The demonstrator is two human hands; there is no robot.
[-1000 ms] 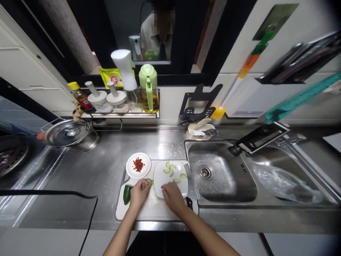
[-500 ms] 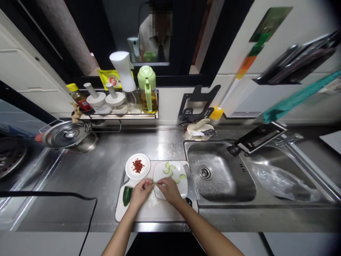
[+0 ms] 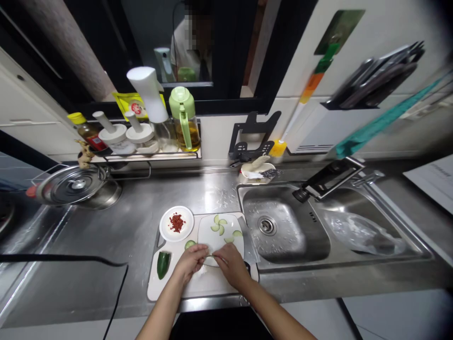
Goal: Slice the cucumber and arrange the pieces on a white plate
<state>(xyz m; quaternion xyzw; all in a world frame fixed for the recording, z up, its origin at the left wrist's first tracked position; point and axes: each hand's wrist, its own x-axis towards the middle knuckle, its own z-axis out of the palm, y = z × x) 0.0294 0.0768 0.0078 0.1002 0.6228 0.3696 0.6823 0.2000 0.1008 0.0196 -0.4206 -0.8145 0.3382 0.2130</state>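
My left hand (image 3: 194, 260) and my right hand (image 3: 230, 265) meet over the front edge of a white square plate (image 3: 204, 231). Pinched between their fingertips is a thin, pale cucumber slice (image 3: 210, 255), mostly hidden by the fingers. Several half-moon cucumber slices (image 3: 221, 230) lie on the plate, some fanned out like petals. Just behind my left hand rests a round cucumber piece (image 3: 190, 244). A dark green cucumber chunk (image 3: 163, 265) sits at the left of the cutting board (image 3: 198, 289). Behind it, a round white dish (image 3: 164, 218) holds chopped red bits (image 3: 176, 222).
To the right is a sink (image 3: 279, 236) with a plastic bag (image 3: 361, 233) in its far basin. A knife handle (image 3: 247, 268) shows beside my right wrist. A lidded pot (image 3: 78, 184) stands left. Bottles and an oil jug (image 3: 184, 120) line the rear shelf.
Both hands have drawn a little nearer the board's front edge, still pinching the slice. The round cucumber piece behind my left hand has come into sight. The view has shifted slightly.
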